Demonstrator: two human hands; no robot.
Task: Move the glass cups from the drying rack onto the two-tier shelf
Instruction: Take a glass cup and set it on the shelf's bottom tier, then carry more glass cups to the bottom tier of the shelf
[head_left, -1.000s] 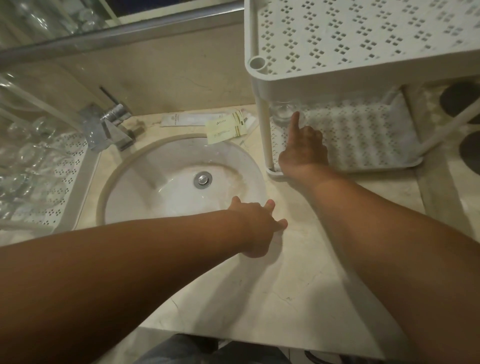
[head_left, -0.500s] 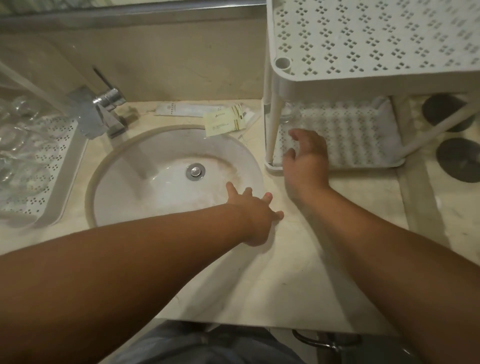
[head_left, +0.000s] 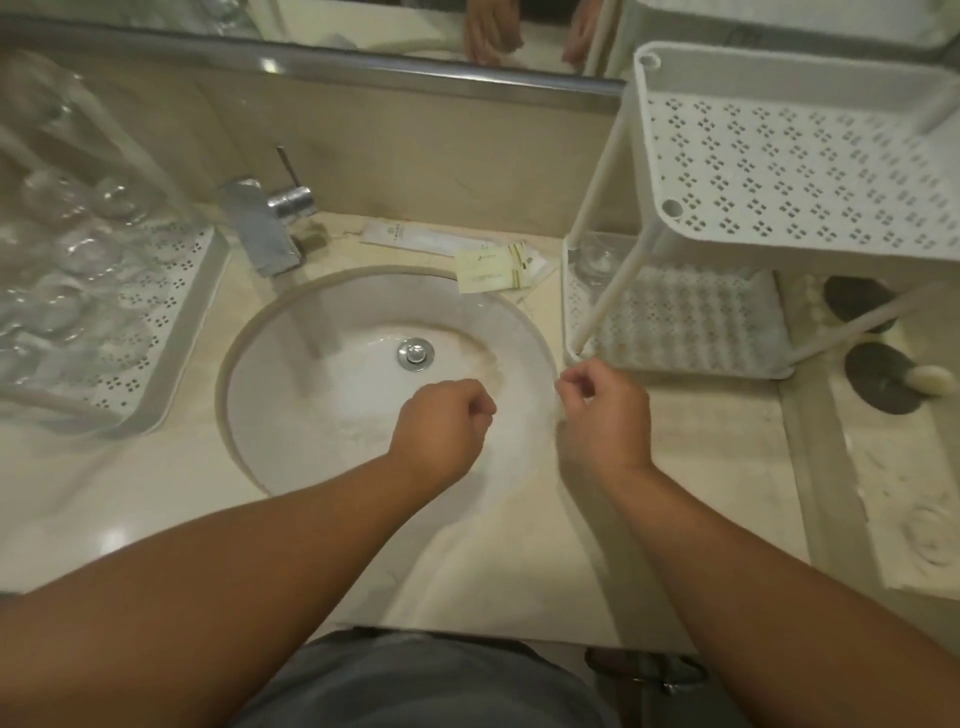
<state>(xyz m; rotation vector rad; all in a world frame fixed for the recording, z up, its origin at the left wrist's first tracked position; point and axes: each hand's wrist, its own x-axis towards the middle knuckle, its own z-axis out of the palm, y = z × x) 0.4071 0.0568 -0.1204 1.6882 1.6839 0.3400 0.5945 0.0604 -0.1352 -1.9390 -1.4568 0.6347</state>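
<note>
Several clear glass cups (head_left: 78, 270) stand blurred on the white perforated drying rack (head_left: 171, 322) at the left. The white two-tier shelf (head_left: 779, 171) stands at the right; one glass cup (head_left: 597, 257) sits in the back left corner of its lower tier. My left hand (head_left: 441, 426) hovers over the sink with its fingers curled and nothing in it. My right hand (head_left: 605, 410) hangs just in front of the shelf's front left leg, fingers curled, holding nothing.
A round white sink (head_left: 384, 374) with a chrome faucet (head_left: 265, 223) lies between rack and shelf. Paper sachets (head_left: 493, 265) lie behind the basin. Two dark round coasters (head_left: 883, 384) sit right of the shelf. A mirror runs along the back wall.
My right hand drew back from the lower tier of the shelf, leaving the cup there, and curled. My left hand lifted off the counter edge and curled over the sink.
</note>
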